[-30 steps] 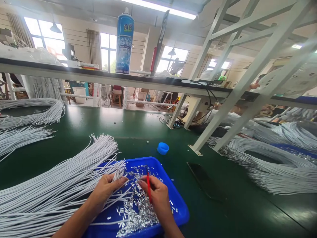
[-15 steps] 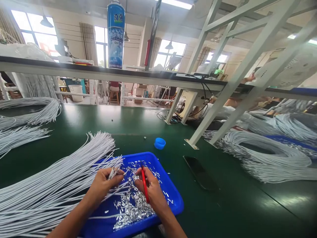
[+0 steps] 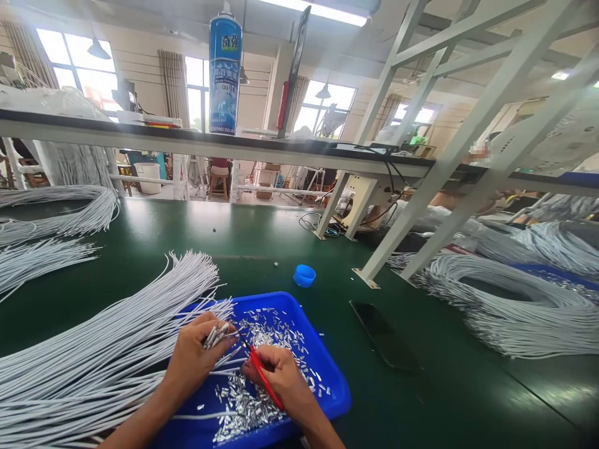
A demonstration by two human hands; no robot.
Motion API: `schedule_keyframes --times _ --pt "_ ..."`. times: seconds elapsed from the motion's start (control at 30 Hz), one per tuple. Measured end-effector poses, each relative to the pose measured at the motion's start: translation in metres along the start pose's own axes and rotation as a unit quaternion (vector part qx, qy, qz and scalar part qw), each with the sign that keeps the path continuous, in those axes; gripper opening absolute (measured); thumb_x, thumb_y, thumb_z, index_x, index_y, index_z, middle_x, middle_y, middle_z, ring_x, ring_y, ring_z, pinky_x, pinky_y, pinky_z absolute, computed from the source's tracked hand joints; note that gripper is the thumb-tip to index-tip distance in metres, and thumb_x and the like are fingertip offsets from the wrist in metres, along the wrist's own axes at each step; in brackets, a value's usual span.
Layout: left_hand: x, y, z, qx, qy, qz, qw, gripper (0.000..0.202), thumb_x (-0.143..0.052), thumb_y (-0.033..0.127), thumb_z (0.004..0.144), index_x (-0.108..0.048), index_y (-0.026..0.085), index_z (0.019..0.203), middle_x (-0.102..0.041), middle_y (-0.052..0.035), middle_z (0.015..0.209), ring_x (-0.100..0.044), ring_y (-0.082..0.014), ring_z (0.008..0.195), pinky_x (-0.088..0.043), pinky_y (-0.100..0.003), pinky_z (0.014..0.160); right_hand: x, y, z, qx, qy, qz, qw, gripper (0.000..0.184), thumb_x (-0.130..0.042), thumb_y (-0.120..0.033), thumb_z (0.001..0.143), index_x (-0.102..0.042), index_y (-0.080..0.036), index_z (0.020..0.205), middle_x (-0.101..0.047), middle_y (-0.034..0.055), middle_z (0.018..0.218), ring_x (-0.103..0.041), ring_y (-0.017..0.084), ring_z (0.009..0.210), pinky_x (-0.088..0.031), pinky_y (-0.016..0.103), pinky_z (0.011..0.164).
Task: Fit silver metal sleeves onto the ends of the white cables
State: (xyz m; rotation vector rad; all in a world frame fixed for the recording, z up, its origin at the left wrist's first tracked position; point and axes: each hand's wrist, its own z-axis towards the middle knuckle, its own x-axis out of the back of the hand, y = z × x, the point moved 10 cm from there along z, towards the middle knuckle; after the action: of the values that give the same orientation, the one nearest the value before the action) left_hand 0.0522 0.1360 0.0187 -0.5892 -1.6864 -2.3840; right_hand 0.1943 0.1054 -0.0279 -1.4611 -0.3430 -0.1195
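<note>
My left hand (image 3: 191,354) is closed around several white cable ends (image 3: 216,335), some with shiny metal tips. In my right hand (image 3: 286,379) are red-handled pliers (image 3: 262,373), gripped with the dark jaws pointing up and left. Those jaws are close to the cable ends at my left fingertips; whether they touch is too small to tell. Both hands are above a blue tray (image 3: 337,390), where many small silver metal pieces (image 3: 248,408) lie scattered. A thick bundle of white cables (image 3: 116,333) comes in from the left, its loose ends reaching over the tray's edge.
Beyond the tray stands a blue cap (image 3: 304,276). A dark phone (image 3: 386,337) lies to the right. More cable coils (image 3: 519,299) sit at the far right, others (image 3: 88,212) at the left. Metal frame legs (image 3: 379,262) rise from the green table; a spray can (image 3: 225,75) stands on the shelf.
My right hand has moved slightly down and turned, bringing the pliers' jaws leftward to the cable ends. My left hand keeps its hold nearly in place. The view has shifted slightly.
</note>
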Motion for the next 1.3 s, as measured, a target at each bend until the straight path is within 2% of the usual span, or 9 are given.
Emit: schedule_keyframes --times 0.13,0.4,0.6,0.8,0.9,1.0,1.07,1.23,1.3 --pt "0.003 0.004 -0.002 -0.011 0.023 0.016 1.0 0.014 -0.065 0.031 0.073 -0.073 0.02 0.075 -0.061 -0.0034 0.069 -0.056 -0.0182 0.066 -0.042 -0.026 0.064 -0.01 0.003 0.0 -0.018 -0.035 0.055 0.998 0.035 -0.064 -0.046 0.07 -0.057 -0.014 0.057 -0.042 -0.0033 0.055 -0.036 0.009 0.052 -0.029 0.02 0.049" --pt "0.006 0.007 -0.005 -0.042 0.062 0.011 0.997 0.017 -0.065 0.032 0.072 -0.071 0.019 0.063 -0.054 -0.002 0.061 -0.051 -0.0159 0.058 -0.039 -0.024 0.056 -0.013 0.006 0.002 0.002 -0.035 0.035 0.999 0.039 -0.061 -0.051 0.07 -0.059 -0.014 0.06 -0.048 -0.0017 0.058 -0.042 0.011 0.055 -0.033 0.021 0.052" --pt "0.005 0.007 -0.005 -0.035 0.053 0.014 0.998 0.02 -0.063 0.032 0.074 -0.069 0.019 0.06 -0.052 -0.0015 0.061 -0.05 -0.0157 0.059 -0.038 -0.024 0.057 -0.019 0.003 0.001 0.001 -0.059 0.059 0.997 0.039 -0.057 -0.053 0.072 -0.057 -0.015 0.063 -0.048 -0.0013 0.06 -0.042 0.011 0.056 -0.032 0.021 0.052" --pt "0.006 0.005 -0.007 -0.022 0.062 -0.004 0.998 0.018 -0.065 0.033 0.072 -0.07 0.019 0.061 -0.052 -0.0016 0.059 -0.048 -0.0167 0.06 -0.037 -0.024 0.057 -0.011 0.01 0.002 -0.013 -0.006 0.007 1.0 0.034 -0.061 -0.04 0.071 -0.045 -0.016 0.053 -0.039 -0.0032 0.057 -0.036 0.01 0.056 -0.028 0.02 0.05" --pt "-0.004 -0.013 -0.006 0.052 0.017 -0.079 0.995 0.02 -0.066 0.037 0.071 -0.07 0.018 0.066 -0.051 0.0 0.058 -0.045 -0.0152 0.059 -0.034 -0.024 0.056 -0.011 0.013 0.002 -0.006 0.003 -0.02 1.0 0.033 -0.06 -0.036 0.072 -0.042 -0.017 0.052 -0.038 -0.0035 0.056 -0.035 0.01 0.055 -0.027 0.021 0.049" --pt "-0.023 -0.029 -0.01 0.143 -0.057 -0.205 0.967 0.029 -0.064 0.043 0.071 -0.064 0.015 0.063 -0.04 0.0051 0.048 -0.031 -0.0092 0.047 -0.023 -0.022 0.047 -0.014 0.014 0.002 0.005 0.01 -0.04 0.999 0.033 -0.058 -0.036 0.074 -0.043 -0.017 0.053 -0.038 -0.0033 0.057 -0.035 0.01 0.055 -0.028 0.021 0.05" --pt "-0.031 -0.031 -0.012 0.168 -0.088 -0.263 0.946 0.033 -0.064 0.043 0.072 -0.059 0.014 0.057 -0.036 0.0067 0.045 -0.025 -0.0074 0.044 -0.018 -0.022 0.045 -0.016 0.013 0.002 0.011 0.014 -0.047 0.999 0.034 -0.056 -0.038 0.075 -0.043 -0.017 0.053 -0.039 -0.0031 0.056 -0.036 0.01 0.055 -0.028 0.021 0.05" --pt "-0.045 -0.03 -0.017 0.215 -0.151 -0.346 0.901 0.025 -0.069 0.033 0.068 -0.06 0.012 0.056 -0.049 0.0022 0.049 -0.033 -0.0074 0.046 -0.021 -0.021 0.046 -0.016 0.002 0.0 0.034 -0.006 -0.081 0.996 0.033 -0.057 -0.04 0.076 -0.05 -0.016 0.054 -0.045 -0.0026 0.058 -0.039 0.01 0.055 -0.029 0.021 0.05" --pt "-0.044 -0.033 -0.018 0.232 -0.148 -0.348 0.896 0.024 -0.07 0.031 0.066 -0.061 0.011 0.057 -0.05 0.0016 0.05 -0.035 -0.0075 0.047 -0.023 -0.021 0.046 -0.01 -0.004 0.0 0.04 -0.018 -0.117 0.992 0.029 -0.061 -0.038 0.073 -0.052 -0.017 0.055 -0.048 -0.0027 0.06 -0.039 0.01 0.055 -0.028 0.022 0.051"
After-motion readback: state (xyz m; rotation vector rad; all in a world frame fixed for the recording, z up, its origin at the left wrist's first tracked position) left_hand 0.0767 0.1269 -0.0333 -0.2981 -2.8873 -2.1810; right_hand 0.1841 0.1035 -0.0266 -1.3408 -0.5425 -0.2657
